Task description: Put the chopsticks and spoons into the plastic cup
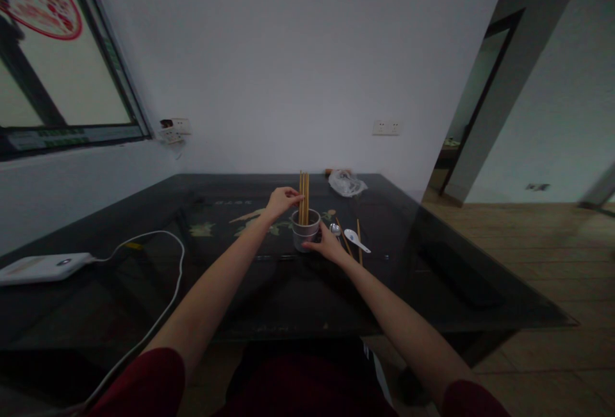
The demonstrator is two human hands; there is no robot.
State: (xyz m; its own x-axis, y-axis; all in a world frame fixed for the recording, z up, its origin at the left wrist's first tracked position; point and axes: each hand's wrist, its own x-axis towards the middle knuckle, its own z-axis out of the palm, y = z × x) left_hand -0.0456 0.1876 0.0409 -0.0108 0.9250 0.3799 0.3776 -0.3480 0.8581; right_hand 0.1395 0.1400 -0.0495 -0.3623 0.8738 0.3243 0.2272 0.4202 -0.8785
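A small metal cup (pixel 305 231) stands upright on the dark glass table (pixel 288 295), with several wooden chopsticks (pixel 304 197) standing in it. My left hand (pixel 281 202) pinches the chopsticks near their upper part, fingers closed on them. My right hand (pixel 327 245) wraps the lower right side of the cup. Just right of the cup lie a metal spoon (pixel 335 230), a white ceramic spoon (pixel 356 240) and two loose chopsticks (pixel 359 237) on the table.
A crumpled clear plastic bag (pixel 346 183) sits at the table's far edge. A white power bank (pixel 41 268) with a white cable (pixel 163 302) lies at the left. A wall runs behind the table, a window on the left, and an open doorway on the right.
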